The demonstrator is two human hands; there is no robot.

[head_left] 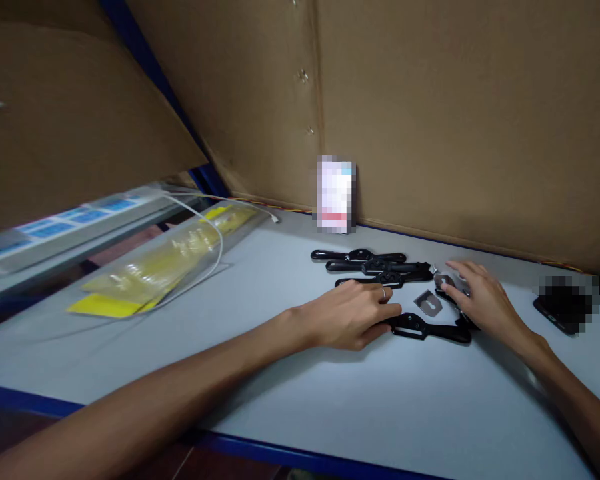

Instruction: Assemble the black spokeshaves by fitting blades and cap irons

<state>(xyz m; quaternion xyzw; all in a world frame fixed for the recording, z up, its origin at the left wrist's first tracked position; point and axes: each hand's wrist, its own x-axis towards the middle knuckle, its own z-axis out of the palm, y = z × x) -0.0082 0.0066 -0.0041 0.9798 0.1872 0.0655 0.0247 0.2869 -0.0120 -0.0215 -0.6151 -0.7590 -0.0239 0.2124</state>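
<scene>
My left hand is closed at the left end of the nearest black spokeshave body, whose right handle shows on the table. My right hand hovers over or touches small parts to the right, thumb and fingers apart. Near its thumb is a grey metal piece; beside it lies a flat slotted spokeshave blade. Dark parts under my right palm are partly hidden. Farther back, several more black spokeshave bodies lie roughly side by side, one partly behind my left hand.
A propped-up phone with a lit, blurred screen leans at the cardboard wall. Left are a clear plastic bag with yellow sheets, a white cable and a long boxed strip. A dark phone lies right.
</scene>
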